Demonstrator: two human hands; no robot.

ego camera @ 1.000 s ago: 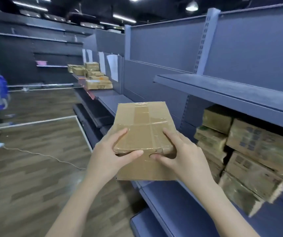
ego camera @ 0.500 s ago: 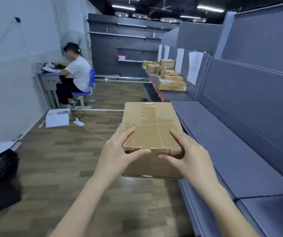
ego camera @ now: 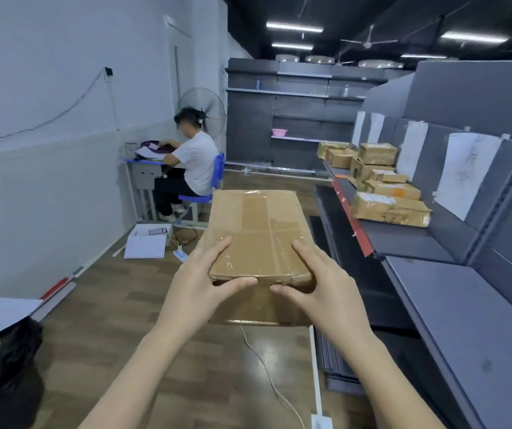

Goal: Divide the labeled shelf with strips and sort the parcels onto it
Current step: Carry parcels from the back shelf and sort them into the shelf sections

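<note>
A flat brown cardboard parcel (ego camera: 256, 233), wrapped in clear tape, is carried in front of me over the floor. My left hand (ego camera: 200, 283) grips its near left corner, thumb under the edge and fingers on top. My right hand (ego camera: 326, 286) grips the near right corner the same way. The grey labeled shelf (ego camera: 403, 239) with a red front strip runs along the right; white paper labels (ego camera: 465, 171) hang on its back panel. Several other parcels (ego camera: 387, 209) lie on it farther along.
A person in a white shirt (ego camera: 194, 162) sits at a small desk by the left wall. Papers (ego camera: 146, 244) and a power strip with cable (ego camera: 181, 253) lie on the wooden floor. A black bag (ego camera: 0, 360) sits at the lower left. An empty grey shelf (ego camera: 465, 320) is close on my right.
The view has swung left from the stocked shelf to the aisle and moved forward along it. Both hands keep the same hold on the parcel.
</note>
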